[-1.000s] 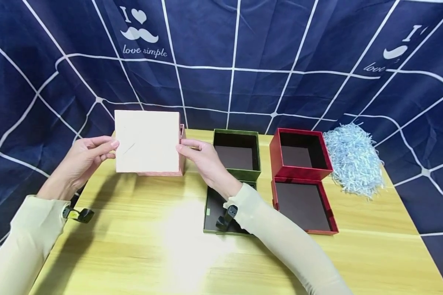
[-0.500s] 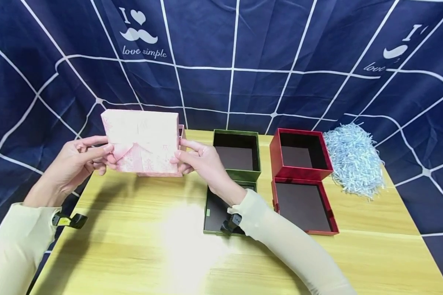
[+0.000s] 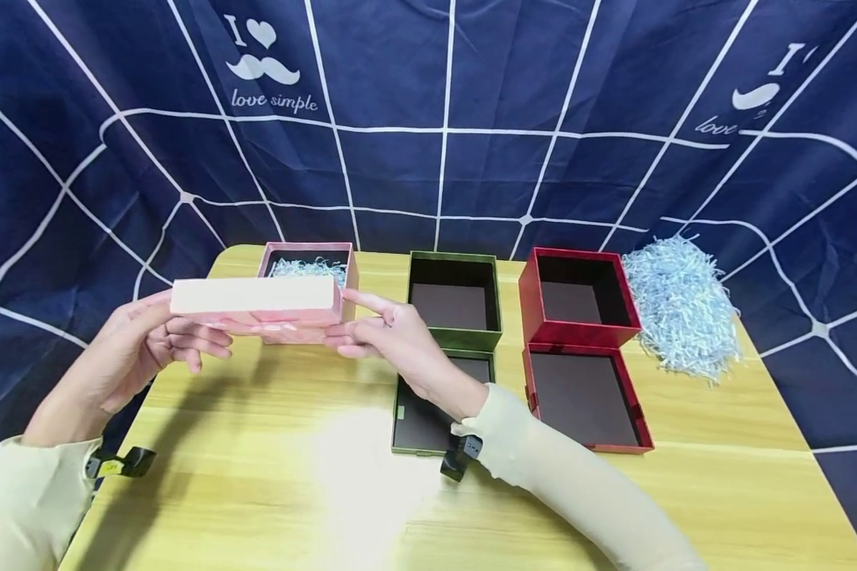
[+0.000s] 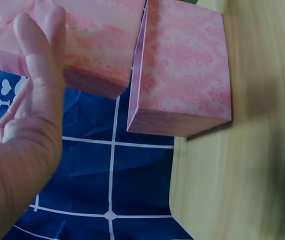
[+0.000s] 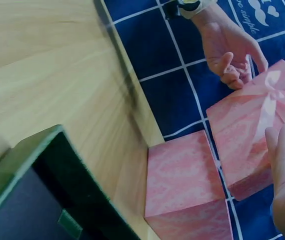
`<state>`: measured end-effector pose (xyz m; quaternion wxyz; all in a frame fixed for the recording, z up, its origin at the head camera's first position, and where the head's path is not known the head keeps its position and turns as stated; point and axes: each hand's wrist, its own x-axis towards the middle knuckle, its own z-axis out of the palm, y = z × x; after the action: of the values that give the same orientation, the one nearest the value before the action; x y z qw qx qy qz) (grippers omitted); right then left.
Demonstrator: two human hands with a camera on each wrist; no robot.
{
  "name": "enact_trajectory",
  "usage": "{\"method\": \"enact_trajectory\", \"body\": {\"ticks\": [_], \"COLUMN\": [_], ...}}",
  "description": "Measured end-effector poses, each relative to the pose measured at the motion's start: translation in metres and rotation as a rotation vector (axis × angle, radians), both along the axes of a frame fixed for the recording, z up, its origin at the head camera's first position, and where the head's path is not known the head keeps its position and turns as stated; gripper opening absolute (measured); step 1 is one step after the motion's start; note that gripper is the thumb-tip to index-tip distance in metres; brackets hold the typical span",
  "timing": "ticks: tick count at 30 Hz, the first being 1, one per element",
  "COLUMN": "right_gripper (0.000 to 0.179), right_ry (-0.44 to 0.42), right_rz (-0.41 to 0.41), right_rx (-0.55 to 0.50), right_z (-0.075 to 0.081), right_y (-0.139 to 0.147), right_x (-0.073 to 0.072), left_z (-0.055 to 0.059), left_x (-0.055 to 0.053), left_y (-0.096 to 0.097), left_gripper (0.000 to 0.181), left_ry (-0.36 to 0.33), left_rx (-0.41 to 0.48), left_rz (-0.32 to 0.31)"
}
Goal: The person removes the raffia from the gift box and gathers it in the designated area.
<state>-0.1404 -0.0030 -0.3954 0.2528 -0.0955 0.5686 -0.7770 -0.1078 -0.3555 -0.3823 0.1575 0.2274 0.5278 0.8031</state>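
My left hand and right hand hold a pink box lid by its two ends. Tilted, the lid turns a pale narrow side up to the head camera. Its patterned top carries a ribbon bow, plain in the right wrist view. Right behind and below it stands the pink patterned box, open at the top, with blue paper shreds inside. The lid overlaps the box's front in the head view. In the left wrist view, left fingers lie against the bow side.
An open green box stands in mid-table, its lid upturned before it. Right of that are a red box and its upturned lid. A heap of blue paper shreds lies at the far right. Dark blue cloth hangs behind.
The lid has come lower and toward me, turning from its pale plain face through the bow side to a narrow side. The shreds in the pink box now show.
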Motion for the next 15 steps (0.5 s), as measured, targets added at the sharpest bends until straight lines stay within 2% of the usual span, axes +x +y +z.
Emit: {"method": "enact_trajectory", "body": {"ticks": [3, 8, 12, 15], "right_gripper": [0.052, 0.042, 0.045, 0.048], "right_ry": [-0.022, -0.065, -0.045, -0.016], "right_rz": [0.006, 0.0, 0.02, 0.063], "right_rx": [-0.016, -0.034, -0.002, 0.026], "right_z": [-0.001, -0.004, -0.01, -0.015], "right_y": [0.005, 0.009, 0.01, 0.011], "right_x": [0.005, 0.014, 0.02, 0.024], "left_z": [0.0, -0.003, -0.011, -0.019], "left_x": [0.003, 0.011, 0.021, 0.029], "left_y": [0.003, 0.003, -0.001, -0.003], "left_gripper": [0.053, 0.046, 0.042, 0.045], "left_ry": [-0.009, -0.037, -0.053, -0.036], "left_rx": [-0.031, -0.155, -0.267, -0.309], "left_rz": [0.016, 0.108, 0.168, 0.159]}}
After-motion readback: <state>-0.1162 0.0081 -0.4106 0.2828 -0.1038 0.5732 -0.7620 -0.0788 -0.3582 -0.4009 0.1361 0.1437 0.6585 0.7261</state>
